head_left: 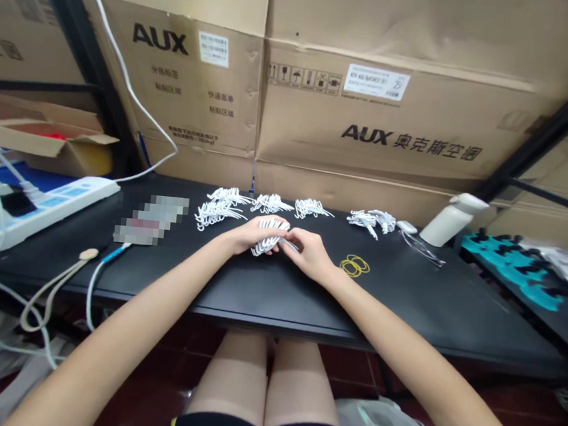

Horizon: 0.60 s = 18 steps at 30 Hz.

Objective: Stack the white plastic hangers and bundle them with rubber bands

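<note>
My left hand (250, 234) is wrapped round a bunch of white hooks (267, 237), held just above the black table. The hooks lie side by side with their curved ends pointing down and left. From the right, my right hand (309, 252) meets the bunch, thumb and fingers pinched on a thin white hook end; the exact grip is partly hidden. Behind my hands lie several more bunches of white hooks (221, 212). A looser pile of white hooks (372, 221) is farther right. Several yellow rubber bands (354, 266) rest beside my right wrist.
Large cardboard boxes (301, 134) wall off the back of the table (266, 298). On the left are a power strip (71, 202), a blurred-out flat object (152, 222) and cables. A white bottle (451, 221), glasses (424, 250) and a tray with teal pieces (515, 265) stand right.
</note>
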Available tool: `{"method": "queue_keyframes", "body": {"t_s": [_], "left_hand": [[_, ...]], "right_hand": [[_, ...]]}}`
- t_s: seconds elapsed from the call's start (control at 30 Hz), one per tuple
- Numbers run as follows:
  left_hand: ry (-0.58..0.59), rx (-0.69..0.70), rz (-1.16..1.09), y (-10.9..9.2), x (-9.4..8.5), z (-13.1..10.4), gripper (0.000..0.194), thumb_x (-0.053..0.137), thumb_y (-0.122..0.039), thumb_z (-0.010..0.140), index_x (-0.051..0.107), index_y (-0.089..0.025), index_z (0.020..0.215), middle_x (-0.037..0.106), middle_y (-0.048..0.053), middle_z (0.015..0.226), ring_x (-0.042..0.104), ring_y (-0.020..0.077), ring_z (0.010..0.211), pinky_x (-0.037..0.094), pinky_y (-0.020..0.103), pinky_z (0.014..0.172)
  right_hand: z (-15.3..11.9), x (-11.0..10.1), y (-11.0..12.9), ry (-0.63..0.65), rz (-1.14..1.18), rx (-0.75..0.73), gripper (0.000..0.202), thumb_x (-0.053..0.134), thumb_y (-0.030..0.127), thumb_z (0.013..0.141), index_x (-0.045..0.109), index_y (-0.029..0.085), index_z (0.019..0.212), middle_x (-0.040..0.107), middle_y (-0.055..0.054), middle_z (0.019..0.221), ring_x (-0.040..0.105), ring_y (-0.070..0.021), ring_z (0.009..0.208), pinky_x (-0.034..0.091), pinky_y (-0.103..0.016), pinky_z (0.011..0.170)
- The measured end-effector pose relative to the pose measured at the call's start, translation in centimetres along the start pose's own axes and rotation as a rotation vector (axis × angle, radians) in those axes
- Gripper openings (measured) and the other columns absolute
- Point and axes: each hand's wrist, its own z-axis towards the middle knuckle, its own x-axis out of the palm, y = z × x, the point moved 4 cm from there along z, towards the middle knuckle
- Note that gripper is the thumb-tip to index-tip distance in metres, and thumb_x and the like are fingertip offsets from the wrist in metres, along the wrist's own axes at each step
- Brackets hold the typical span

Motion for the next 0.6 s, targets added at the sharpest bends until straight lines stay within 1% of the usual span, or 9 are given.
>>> {"method": "queue_keyframes", "body": {"t_s": [0.13, 0.23, 0.37, 0.47, 0.6], "left_hand": [[0.041, 0.035, -0.012, 0.01, -0.22, 0.06, 0.048, 0.077, -0.031, 0.070, 0.056, -0.015, 0.110, 0.068, 0.004, 0.075, 0.065, 0.0138, 0.056, 0.054, 0.024, 0.051], [0.045, 0.036, -0.028, 0.07, -0.34, 0.11, 0.049, 0.078, -0.030, 0.070, 0.055, -0.016, 0.110, 0.069, 0.005, 0.080, 0.066, 0.0152, 0.059, 0.055, 0.024, 0.050], [0.045, 0.021, -0.041, 0.09, -0.20, 0.11, 0.048, 0.078, -0.032, 0.070, 0.055, -0.017, 0.110, 0.070, 0.008, 0.086, 0.069, 0.0178, 0.066, 0.056, 0.026, 0.053], [0.037, 0.011, -0.050, 0.05, -0.09, 0.03, 0.047, 0.078, -0.033, 0.069, 0.056, -0.017, 0.108, 0.070, 0.007, 0.084, 0.070, 0.0181, 0.066, 0.057, 0.027, 0.055], [0.029, -0.007, -0.033, 0.10, -0.17, -0.02, 0.047, 0.077, -0.034, 0.070, 0.056, -0.017, 0.108, 0.071, 0.008, 0.082, 0.069, 0.0181, 0.064, 0.056, 0.025, 0.051]], "right_hand": [[0.09, -0.12, -0.12, 0.003, 0.026, 0.011, 0.012, 0.060, 0.028, 0.081, 0.059, 0.016, 0.078, 0.063, -0.003, 0.073, 0.052, -0.0125, 0.060, 0.043, -0.024, 0.059], [0.20, -0.16, -0.24, 0.024, 0.032, -0.003, 0.012, 0.062, 0.028, 0.079, 0.060, 0.016, 0.079, 0.063, -0.002, 0.073, 0.053, -0.0125, 0.060, 0.043, -0.024, 0.059], [0.19, -0.21, -0.37, 0.015, 0.025, -0.007, 0.011, 0.060, 0.027, 0.081, 0.058, 0.016, 0.078, 0.062, -0.003, 0.073, 0.052, -0.0124, 0.061, 0.042, -0.024, 0.060], [0.10, -0.18, -0.39, 0.017, 0.024, 0.013, 0.012, 0.057, 0.027, 0.083, 0.057, 0.016, 0.078, 0.062, -0.002, 0.073, 0.051, -0.0120, 0.060, 0.042, -0.024, 0.059], [0.06, -0.21, -0.24, 0.017, 0.043, 0.032, 0.015, 0.057, 0.028, 0.084, 0.057, 0.016, 0.076, 0.061, -0.002, 0.069, 0.050, -0.0113, 0.058, 0.041, -0.024, 0.058]]}}
